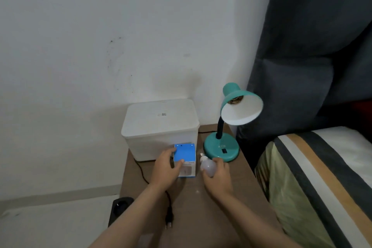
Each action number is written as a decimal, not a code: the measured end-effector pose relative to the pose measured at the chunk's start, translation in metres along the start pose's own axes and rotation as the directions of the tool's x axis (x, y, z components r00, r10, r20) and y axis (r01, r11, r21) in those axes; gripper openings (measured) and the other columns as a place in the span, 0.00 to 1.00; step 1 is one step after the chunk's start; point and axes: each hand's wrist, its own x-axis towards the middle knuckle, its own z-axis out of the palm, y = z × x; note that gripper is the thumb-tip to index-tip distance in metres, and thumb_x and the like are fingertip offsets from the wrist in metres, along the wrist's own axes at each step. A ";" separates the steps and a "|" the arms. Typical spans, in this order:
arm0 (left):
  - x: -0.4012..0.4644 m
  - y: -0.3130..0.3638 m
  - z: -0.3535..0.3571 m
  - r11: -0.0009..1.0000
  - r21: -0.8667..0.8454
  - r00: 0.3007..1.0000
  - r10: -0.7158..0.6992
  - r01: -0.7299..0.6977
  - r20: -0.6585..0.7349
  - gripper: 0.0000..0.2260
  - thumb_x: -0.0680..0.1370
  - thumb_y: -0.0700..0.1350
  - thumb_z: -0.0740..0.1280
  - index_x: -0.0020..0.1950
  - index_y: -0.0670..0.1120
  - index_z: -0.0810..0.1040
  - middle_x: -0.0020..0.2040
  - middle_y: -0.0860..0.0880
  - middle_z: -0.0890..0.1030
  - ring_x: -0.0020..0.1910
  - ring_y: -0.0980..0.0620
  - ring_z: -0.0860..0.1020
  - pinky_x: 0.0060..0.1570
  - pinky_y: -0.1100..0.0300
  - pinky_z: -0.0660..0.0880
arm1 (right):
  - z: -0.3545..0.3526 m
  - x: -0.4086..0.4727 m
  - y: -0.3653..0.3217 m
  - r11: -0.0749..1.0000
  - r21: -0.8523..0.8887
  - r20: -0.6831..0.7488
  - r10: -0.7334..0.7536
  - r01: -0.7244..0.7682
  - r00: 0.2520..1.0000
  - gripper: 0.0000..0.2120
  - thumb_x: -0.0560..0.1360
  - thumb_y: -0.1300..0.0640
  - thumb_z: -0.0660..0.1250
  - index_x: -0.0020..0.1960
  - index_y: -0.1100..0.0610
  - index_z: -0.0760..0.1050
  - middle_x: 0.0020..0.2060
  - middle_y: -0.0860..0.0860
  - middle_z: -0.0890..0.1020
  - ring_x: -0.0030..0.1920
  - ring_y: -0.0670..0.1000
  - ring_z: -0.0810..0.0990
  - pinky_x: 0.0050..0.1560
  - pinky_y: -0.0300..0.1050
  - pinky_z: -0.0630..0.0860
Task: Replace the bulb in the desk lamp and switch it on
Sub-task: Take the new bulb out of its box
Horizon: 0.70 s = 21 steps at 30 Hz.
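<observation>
While the left hand (168, 167) grips a blue and white bulb box (185, 160) standing on the brown surface (211, 207), the right hand (218, 175) holds a white bulb (207, 164) just beside the box, its screw base pointing up and away toward the wall. Left fingers (179, 164) curl over the box's front and side; right fingers wrap the bulb's rounded glass from below and behind. A teal desk lamp (221, 148) stands just past the right hand, its shade (241, 108) tilted toward the viewer and its socket showing with no bulb in it. A black rocker switch sits on the lamp base. The lamp's black cord (168, 197) trails across the surface and its plug (168, 221) lies loose near the front edge, apparently not in the black power strip (120, 206) on the floor. A white lidded bin (161, 129) stands behind the box.

The step looks like bringing the bulb to the socket. Done well, the box is let go so the left hand can steady the shade, the screw base goes in straight, and the bulb turns gently until snug. The plug needs connecting before the switch.
</observation>
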 end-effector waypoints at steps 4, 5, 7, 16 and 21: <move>-0.001 -0.005 0.002 0.999 -0.031 1.000 0.009 -0.009 -0.004 0.21 0.74 0.46 0.70 0.65 0.42 0.72 0.61 0.46 0.76 0.59 0.50 0.74 0.57 0.58 0.71 | 0.005 0.007 0.001 1.000 -0.012 0.015 -0.006 0.006 1.000 0.22 0.69 0.49 0.70 0.59 0.55 0.69 0.55 0.55 0.73 0.53 0.57 0.76 0.52 0.49 0.74; -0.002 -0.005 0.002 0.999 -0.039 1.000 0.003 -0.003 -0.005 0.21 0.74 0.46 0.70 0.65 0.42 0.72 0.61 0.46 0.76 0.60 0.50 0.74 0.58 0.58 0.71 | 0.006 0.007 0.001 1.000 -0.023 0.011 -0.017 0.017 1.000 0.23 0.69 0.49 0.70 0.59 0.55 0.69 0.55 0.55 0.73 0.53 0.57 0.75 0.52 0.49 0.74; -0.002 -0.005 0.003 0.999 -0.048 1.000 -0.005 0.004 -0.018 0.21 0.73 0.46 0.71 0.64 0.42 0.72 0.60 0.46 0.76 0.59 0.50 0.74 0.58 0.56 0.73 | 0.006 0.005 0.001 0.996 -0.067 -0.020 -0.056 0.054 0.998 0.26 0.68 0.46 0.70 0.62 0.55 0.68 0.56 0.55 0.72 0.56 0.56 0.73 0.54 0.50 0.74; -0.009 -0.001 0.003 0.987 -0.145 0.997 -0.071 0.066 -0.032 0.16 0.73 0.44 0.71 0.60 0.44 0.76 0.55 0.48 0.79 0.51 0.55 0.77 0.43 0.72 0.70 | -0.003 -0.012 -0.040 0.923 0.108 0.029 -0.373 0.368 0.927 0.15 0.75 0.53 0.66 0.61 0.51 0.72 0.51 0.45 0.76 0.52 0.40 0.74 0.49 0.31 0.72; -0.008 0.001 0.003 0.985 -0.156 0.996 -0.085 0.079 -0.031 0.16 0.74 0.42 0.70 0.60 0.44 0.75 0.56 0.47 0.80 0.52 0.52 0.78 0.45 0.66 0.74 | 0.000 -0.004 -0.049 0.954 0.172 0.091 -0.262 0.244 0.961 0.18 0.74 0.58 0.66 0.63 0.57 0.73 0.52 0.49 0.75 0.48 0.43 0.77 0.47 0.37 0.77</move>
